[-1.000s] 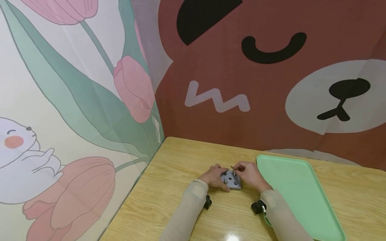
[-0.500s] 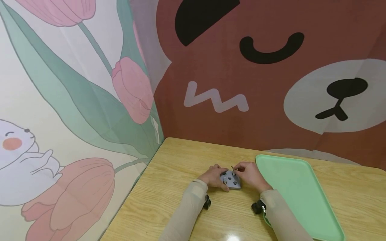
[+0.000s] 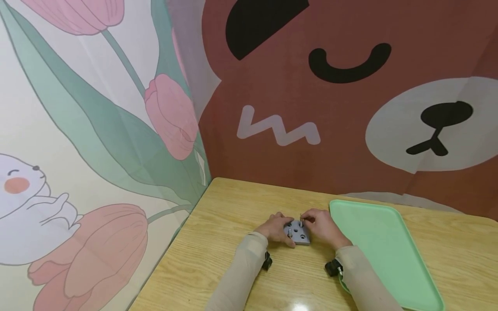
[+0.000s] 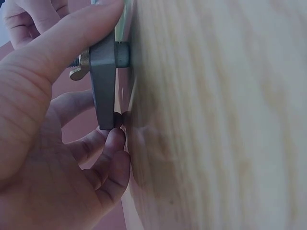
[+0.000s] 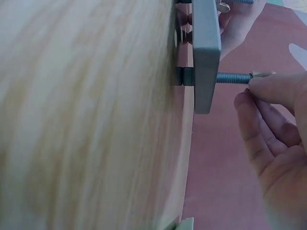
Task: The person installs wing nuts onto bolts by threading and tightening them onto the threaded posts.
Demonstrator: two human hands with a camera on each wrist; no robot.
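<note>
A grey metal plate (image 3: 301, 237) with several round holes lies over the wooden table, propped by the bolt heads under it. My left hand (image 3: 274, 228) grips the plate by its edges, thumb at the near side and fingers at the far side. Seen from the right wrist, a threaded bolt (image 5: 233, 78) sticks up through the plate. My right hand (image 3: 322, 224) pinches a wing nut (image 5: 261, 74) at the tip of that bolt, well above the plate. Another wing nut (image 4: 82, 67) sits low on a second bolt by my left hand. The fingertips partly hide the pinched nut.
A light green tray (image 3: 383, 246) lies on the table to the right, under and beside my right forearm. The wooden table (image 3: 218, 224) meets printed cloth walls at its left and back edges.
The wing nut at my right fingertips has turned a little on the bolt. My left hand and the plate stay in place.
</note>
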